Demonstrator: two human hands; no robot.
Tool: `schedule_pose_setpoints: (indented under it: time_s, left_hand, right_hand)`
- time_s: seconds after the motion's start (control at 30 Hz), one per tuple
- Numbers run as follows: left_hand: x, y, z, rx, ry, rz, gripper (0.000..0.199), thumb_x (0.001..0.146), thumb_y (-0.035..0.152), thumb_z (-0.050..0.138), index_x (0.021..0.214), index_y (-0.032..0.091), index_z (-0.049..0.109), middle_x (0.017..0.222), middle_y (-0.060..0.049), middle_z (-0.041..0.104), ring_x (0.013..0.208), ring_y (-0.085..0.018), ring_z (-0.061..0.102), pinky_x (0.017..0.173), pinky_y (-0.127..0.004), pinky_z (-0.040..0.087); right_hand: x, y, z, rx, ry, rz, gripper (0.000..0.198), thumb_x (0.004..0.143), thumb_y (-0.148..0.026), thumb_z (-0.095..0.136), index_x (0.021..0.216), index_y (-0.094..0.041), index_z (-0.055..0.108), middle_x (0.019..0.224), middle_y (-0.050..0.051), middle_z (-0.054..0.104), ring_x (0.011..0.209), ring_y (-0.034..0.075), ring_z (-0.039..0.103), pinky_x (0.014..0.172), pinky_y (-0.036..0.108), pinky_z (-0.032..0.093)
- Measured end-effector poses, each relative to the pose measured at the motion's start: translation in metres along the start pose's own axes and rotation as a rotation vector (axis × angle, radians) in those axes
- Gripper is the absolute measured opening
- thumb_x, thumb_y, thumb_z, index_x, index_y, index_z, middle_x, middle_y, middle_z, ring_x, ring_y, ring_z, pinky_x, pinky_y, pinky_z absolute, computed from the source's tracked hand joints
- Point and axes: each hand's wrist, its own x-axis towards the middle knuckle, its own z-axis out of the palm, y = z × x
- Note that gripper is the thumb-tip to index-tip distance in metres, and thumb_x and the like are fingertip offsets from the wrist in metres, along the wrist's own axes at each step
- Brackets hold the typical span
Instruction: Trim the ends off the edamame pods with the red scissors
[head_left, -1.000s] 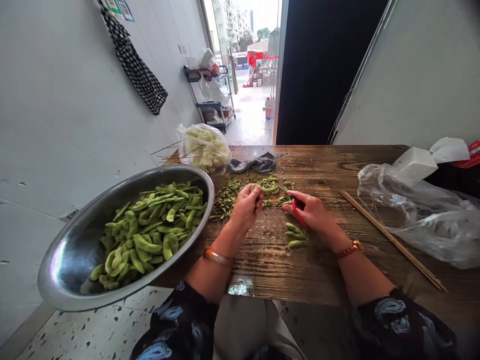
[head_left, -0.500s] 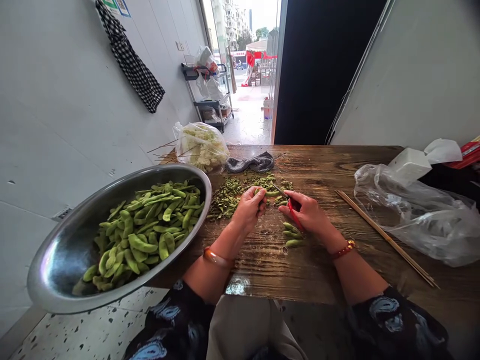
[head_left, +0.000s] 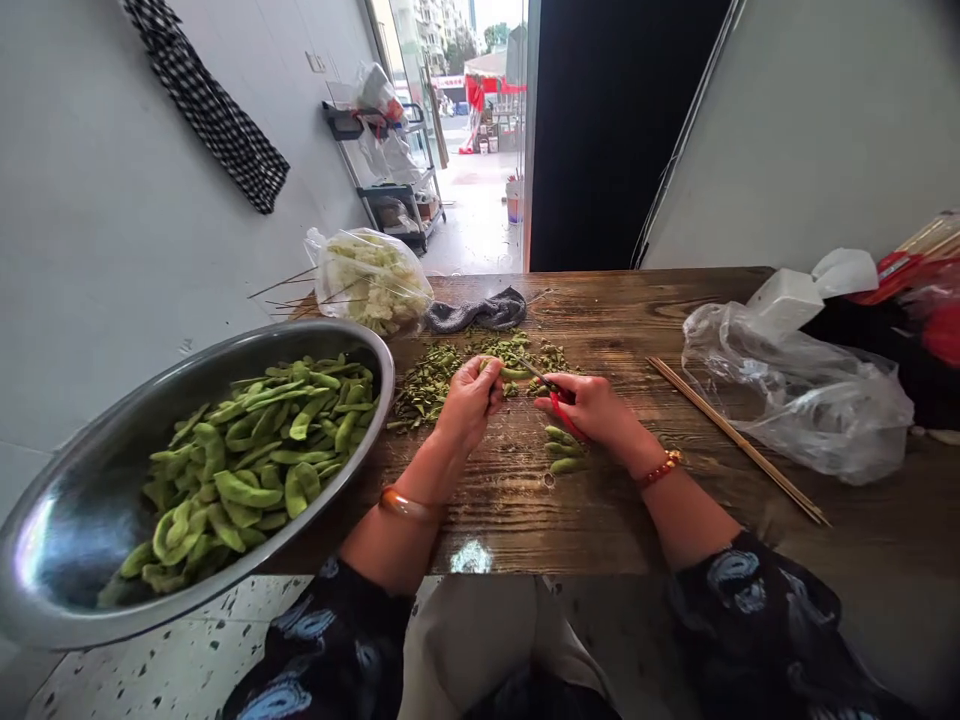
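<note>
Between thumb and fingers, my left hand (head_left: 472, 398) pinches a green edamame pod (head_left: 511, 372) by one end. My right hand (head_left: 589, 408) is wrapped round red-handled scissors (head_left: 561, 408), whose blades point left over the pod. Beyond both hands lies a spread of cut pod trimmings (head_left: 431, 385). A few whole pods (head_left: 566, 464) rest on the wooden table just below my right hand. To the left, a large metal bowl (head_left: 71, 520) stands tilted, with a heap of edamame pods (head_left: 251, 490) in it.
A clear bag of pale cauliflower-like florets (head_left: 375, 275) and a grey cloth (head_left: 480, 312) lie at the table's far side. On the right are thin wooden sticks (head_left: 739, 440), a crumpled plastic bag (head_left: 810, 400) and a white tissue pack (head_left: 784, 300). A cart (head_left: 386, 165) stands by the doorway.
My view has turned a little to the right and down, so everything sits further left and higher. Both hands keep their grips, with the scissors still at the pod.
</note>
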Motion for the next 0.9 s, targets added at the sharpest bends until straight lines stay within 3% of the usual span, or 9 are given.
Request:
schedule_pose_setpoints:
  time_s: [0.1,0.23,0.33,0.43,0.5,0.63,0.77,0.9]
  left_hand:
    - [0.003,0.002,-0.002,0.015,0.072,0.021,0.024,0.075,0.033,0.067,0.076,0.017,0.049,0.057,0.006,0.047,0.041,-0.004,0.039,0.035,-0.014,0.025]
    - [0.003,0.004,-0.001,-0.002,0.077,-0.029,0.025,0.075,0.036,0.065,0.073,0.016,0.049,0.064,0.002,0.057,0.048,-0.007,0.051,0.043,-0.019,0.043]
    - [-0.002,0.003,0.004,-0.004,-0.029,-0.141,0.031,0.067,0.033,0.074,0.072,0.016,0.048,0.062,0.003,0.056,0.051,-0.009,0.054,0.051,-0.023,0.049]
    - [-0.009,-0.001,0.011,0.123,-0.190,-0.162,0.031,0.065,0.030,0.077,0.071,0.017,0.050,0.050,0.008,0.045,0.043,-0.006,0.044,0.049,-0.020,0.042]
    - [-0.012,-0.005,0.017,0.342,-0.252,-0.074,0.023,0.066,0.028,0.076,0.070,0.017,0.057,0.050,0.007,0.045,0.044,-0.006,0.040,0.049,-0.019,0.037]
    - [-0.017,-0.016,0.024,0.770,-0.340,0.216,0.007,0.066,0.019,0.074,0.072,0.020,0.071,0.068,-0.001,0.060,0.061,-0.012,0.051,0.060,-0.022,0.039]
    - [-0.019,-0.021,0.023,0.956,-0.470,0.351,0.008,0.068,0.016,0.072,0.072,0.023,0.072,0.071,-0.003,0.057,0.063,-0.014,0.051,0.064,-0.025,0.039]
    - [-0.018,-0.019,0.019,1.013,-0.502,0.387,0.009,0.069,0.013,0.069,0.074,0.022,0.069,0.078,-0.003,0.058,0.070,-0.015,0.053,0.069,-0.026,0.040]
  right_hand:
    - [0.002,0.003,-0.004,0.046,0.049,0.022,0.045,0.080,-0.051,0.063,0.106,-0.015,0.071,0.067,0.001,0.064,0.059,0.013,0.051,0.057,0.024,0.036]
    - [0.007,0.010,-0.013,0.174,0.223,0.116,0.050,0.079,-0.055,0.062,0.108,-0.015,0.070,0.063,-0.001,0.058,0.056,0.011,0.045,0.054,0.024,0.034]
    - [0.009,0.012,-0.016,0.266,0.289,0.157,0.053,0.077,-0.058,0.062,0.108,-0.015,0.069,0.062,-0.002,0.054,0.056,0.011,0.043,0.054,0.024,0.033]
    - [0.010,0.013,-0.016,0.305,0.288,0.138,0.054,0.076,-0.058,0.063,0.108,-0.014,0.069,0.062,-0.002,0.052,0.057,0.011,0.042,0.053,0.023,0.033]
    - [0.010,0.013,-0.014,0.295,0.282,0.128,0.055,0.076,-0.059,0.062,0.108,-0.015,0.069,0.064,-0.001,0.054,0.059,0.011,0.043,0.053,0.023,0.033]
    - [0.011,0.014,-0.012,0.259,0.279,0.118,0.057,0.077,-0.061,0.060,0.108,-0.014,0.069,0.062,-0.002,0.053,0.056,0.011,0.042,0.052,0.023,0.033]
    - [0.011,0.013,-0.013,0.247,0.285,0.088,0.055,0.077,-0.058,0.062,0.107,-0.013,0.070,0.062,-0.002,0.051,0.056,0.011,0.042,0.053,0.024,0.033]
    - [0.010,0.011,-0.013,0.265,0.284,0.087,0.054,0.077,-0.057,0.062,0.108,-0.013,0.070,0.061,-0.002,0.050,0.056,0.010,0.041,0.053,0.024,0.033]
